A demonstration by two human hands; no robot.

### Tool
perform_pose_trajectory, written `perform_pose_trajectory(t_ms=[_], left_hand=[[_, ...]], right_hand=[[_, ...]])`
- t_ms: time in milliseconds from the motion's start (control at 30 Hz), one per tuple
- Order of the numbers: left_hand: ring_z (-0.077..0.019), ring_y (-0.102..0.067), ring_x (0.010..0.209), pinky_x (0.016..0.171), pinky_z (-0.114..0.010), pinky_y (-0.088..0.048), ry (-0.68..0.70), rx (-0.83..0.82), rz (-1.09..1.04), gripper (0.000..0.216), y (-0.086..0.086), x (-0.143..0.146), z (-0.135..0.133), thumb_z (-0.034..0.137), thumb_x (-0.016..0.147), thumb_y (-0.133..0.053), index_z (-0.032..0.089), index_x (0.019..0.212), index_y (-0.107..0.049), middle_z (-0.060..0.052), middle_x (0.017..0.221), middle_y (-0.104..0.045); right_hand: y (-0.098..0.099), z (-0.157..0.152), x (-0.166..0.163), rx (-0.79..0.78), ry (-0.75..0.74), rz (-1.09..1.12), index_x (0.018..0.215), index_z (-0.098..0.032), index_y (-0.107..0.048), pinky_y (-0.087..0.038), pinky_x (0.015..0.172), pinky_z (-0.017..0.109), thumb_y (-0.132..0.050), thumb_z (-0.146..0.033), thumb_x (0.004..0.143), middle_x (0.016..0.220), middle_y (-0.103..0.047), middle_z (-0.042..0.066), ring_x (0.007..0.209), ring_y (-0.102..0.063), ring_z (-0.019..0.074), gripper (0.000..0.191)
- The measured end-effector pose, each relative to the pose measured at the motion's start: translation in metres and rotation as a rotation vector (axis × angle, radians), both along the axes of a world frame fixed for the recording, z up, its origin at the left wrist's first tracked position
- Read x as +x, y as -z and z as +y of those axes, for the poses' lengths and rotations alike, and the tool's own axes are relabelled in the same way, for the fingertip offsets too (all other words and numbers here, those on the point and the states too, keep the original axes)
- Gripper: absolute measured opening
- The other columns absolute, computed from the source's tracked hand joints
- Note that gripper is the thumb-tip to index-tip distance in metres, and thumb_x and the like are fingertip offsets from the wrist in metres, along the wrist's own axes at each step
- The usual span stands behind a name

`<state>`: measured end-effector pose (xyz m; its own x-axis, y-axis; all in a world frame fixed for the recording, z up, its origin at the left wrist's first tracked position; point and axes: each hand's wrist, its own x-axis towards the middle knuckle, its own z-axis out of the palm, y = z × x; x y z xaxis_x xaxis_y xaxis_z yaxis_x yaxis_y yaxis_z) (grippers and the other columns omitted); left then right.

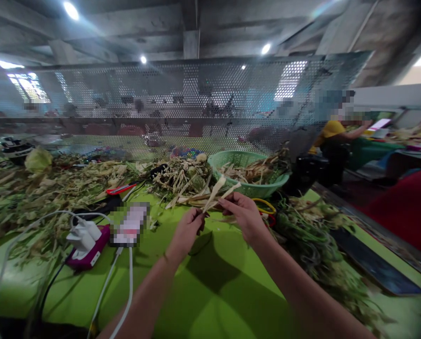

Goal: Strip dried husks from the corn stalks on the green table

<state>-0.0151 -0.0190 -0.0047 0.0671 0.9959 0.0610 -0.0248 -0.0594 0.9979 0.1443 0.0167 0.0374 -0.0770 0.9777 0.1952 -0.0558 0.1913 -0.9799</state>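
Above the green tabletop, my left hand [190, 225] is closed in a pinch on the lower end of some pale dried leaf strips [215, 192], which look like corn husk. They fan out upward into two flat tips. My right hand [242, 211] is closed too, its thumb and fingers pinching the strips on their right side. Just behind the hands lies a heap of dried leaves and stalks [185, 176]. A light green plastic basket [228, 160] holding more dried husks stands beyond my right hand.
On the left are a phone [131, 223], a purple power strip [90, 252] with white chargers and cables, a red-handled tool [121, 189] and a cabbage [38, 160]. Greenery [309, 230] and a dark flat bar [376, 261] lie right. A perforated metal screen [196, 103] stands behind; a person [332, 134] sits right.
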Motion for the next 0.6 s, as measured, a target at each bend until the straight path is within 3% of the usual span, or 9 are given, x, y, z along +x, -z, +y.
perform_pose_trajectory(t_ms=[267,433,600], left_hand=[[-0.0078,-0.03,0.048,0.048,-0.023,-0.022,-0.033,-0.035,-0.198,0.027,-0.001,0.002,0.003,0.043,0.077,-0.058,0.017,0.077,-0.05,0.006,0.054,-0.038],[-0.0063,-0.031,0.05,0.05,-0.022,-0.024,-0.04,0.009,-0.348,0.031,-0.005,-0.005,0.0,0.044,0.075,-0.064,0.016,0.071,-0.05,0.005,0.057,-0.04],[-0.0044,-0.032,0.049,0.048,-0.019,-0.025,0.059,-0.109,-0.532,0.033,-0.011,-0.01,-0.002,0.039,0.069,-0.072,0.014,0.085,-0.058,0.006,0.058,-0.042]], right_hand=[[-0.005,-0.019,-0.01,0.126,-0.082,-0.01,0.077,-0.019,-0.066,-0.044,0.069,0.029,-0.068,-0.032,0.071,0.075,-0.066,0.001,0.071,-0.058,0.017,0.015],[-0.014,-0.03,-0.012,0.315,-0.229,-0.367,0.075,-0.02,-0.068,-0.046,0.076,0.033,-0.062,-0.021,0.073,0.079,-0.069,0.004,0.078,-0.061,0.0206,0.006],[-0.019,-0.028,-0.01,0.642,-0.264,-0.693,0.069,-0.022,-0.064,-0.042,0.078,0.032,-0.056,-0.008,0.07,0.077,-0.068,0.003,0.076,-0.06,0.0179,0.016]])
